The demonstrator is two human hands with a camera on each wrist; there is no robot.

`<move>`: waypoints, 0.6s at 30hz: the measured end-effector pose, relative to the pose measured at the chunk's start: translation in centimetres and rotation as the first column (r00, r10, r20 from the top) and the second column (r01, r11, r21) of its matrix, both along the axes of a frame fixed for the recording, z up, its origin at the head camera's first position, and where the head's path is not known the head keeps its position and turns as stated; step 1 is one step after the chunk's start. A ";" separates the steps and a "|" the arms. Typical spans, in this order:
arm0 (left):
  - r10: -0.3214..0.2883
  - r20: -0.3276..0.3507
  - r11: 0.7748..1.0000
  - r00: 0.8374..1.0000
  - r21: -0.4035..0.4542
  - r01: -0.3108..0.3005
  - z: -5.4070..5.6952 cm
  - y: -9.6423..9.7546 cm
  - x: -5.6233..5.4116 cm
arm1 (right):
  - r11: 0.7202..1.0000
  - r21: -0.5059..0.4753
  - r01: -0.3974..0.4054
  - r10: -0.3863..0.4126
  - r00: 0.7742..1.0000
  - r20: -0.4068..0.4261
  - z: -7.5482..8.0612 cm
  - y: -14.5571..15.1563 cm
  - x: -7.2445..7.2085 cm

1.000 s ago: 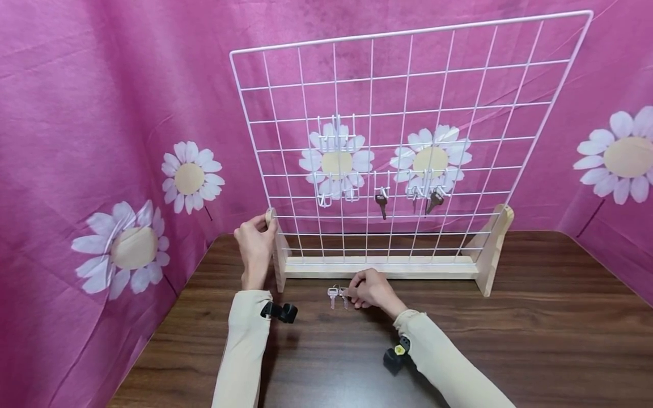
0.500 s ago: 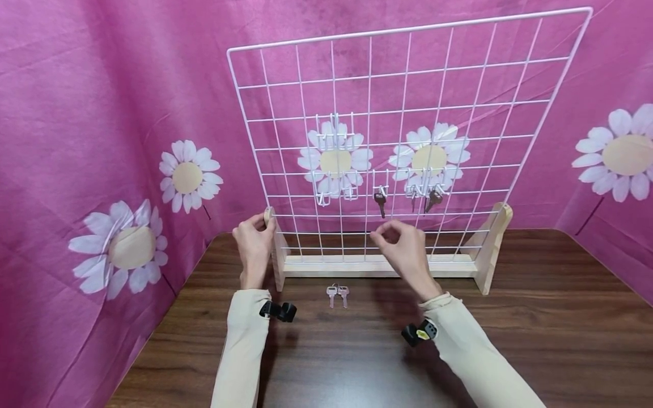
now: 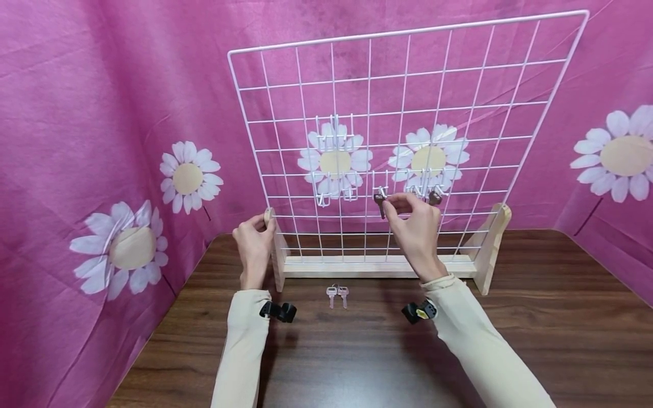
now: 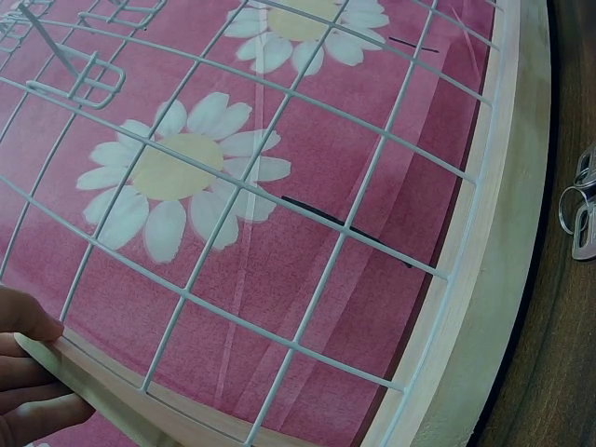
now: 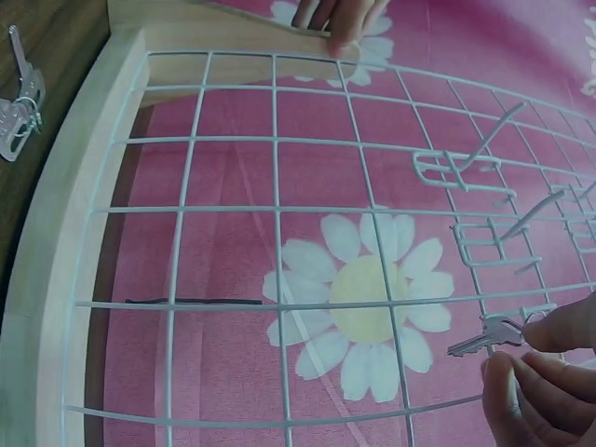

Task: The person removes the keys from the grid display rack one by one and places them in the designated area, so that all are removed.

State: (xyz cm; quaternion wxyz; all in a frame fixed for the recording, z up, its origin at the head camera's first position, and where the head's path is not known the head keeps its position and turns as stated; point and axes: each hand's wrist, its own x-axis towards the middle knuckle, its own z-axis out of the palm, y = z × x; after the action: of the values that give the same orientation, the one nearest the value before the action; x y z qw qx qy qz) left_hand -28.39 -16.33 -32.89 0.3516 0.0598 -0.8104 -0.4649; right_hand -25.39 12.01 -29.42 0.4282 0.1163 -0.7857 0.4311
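A white wire grid (image 3: 352, 232) stands in a wooden stand (image 3: 491, 255). My left hand (image 3: 253, 243) grips the top of the stand's left upright, thumb on the near side in the left wrist view. My right hand (image 3: 415, 226) is up at the grid, its thumb and fingertips pinching a dark key (image 3: 379, 199) that hangs by its ring from a white hook (image 3: 380, 190). In the right wrist view the key (image 5: 489, 336) points away from the fingertips. Another dark key (image 3: 435, 197) hangs further right, partly behind the hand.
Two light keys (image 3: 332, 292) on a ring lie on the brown wooden table (image 3: 326, 351) before the stand. More white hooks (image 3: 323, 199) hang left on the grid, and others (image 3: 334, 139) higher up. A pink cloth (image 3: 127, 85) with daisies hangs behind.
My right hand has let go of the two light keys on the table, risen to the grid and taken hold of the hanging dark key. My left hand has stayed on the upright.
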 end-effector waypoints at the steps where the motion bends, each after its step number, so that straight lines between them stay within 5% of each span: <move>1: -0.003 0.003 1.000 1.000 0.001 0.003 -0.1 0.0 -0.1 | 1.000 0.001 -0.003 0.003 1.000 0.014 0.1 0.0 -0.1; 13: -0.001 0.016 1.000 1.000 -0.010 0.001 0.1 -0.1 0.0 | 0.998 0.028 0.050 -0.054 0.989 0.140 0.9 -0.4 -0.3; 18: 0.003 0.010 1.000 1.000 -0.019 -0.002 0.0 -0.1 0.1 | 1.000 -0.005 -0.005 0.006 0.990 0.140 0.8 -0.4 -0.4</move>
State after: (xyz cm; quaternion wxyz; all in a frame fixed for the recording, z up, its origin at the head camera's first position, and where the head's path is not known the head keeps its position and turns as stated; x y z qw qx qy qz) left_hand -28.34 -16.46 -32.86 0.3486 0.0598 -0.8165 -0.4563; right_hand -25.79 11.62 -28.64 0.3711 0.0869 -0.8124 0.4413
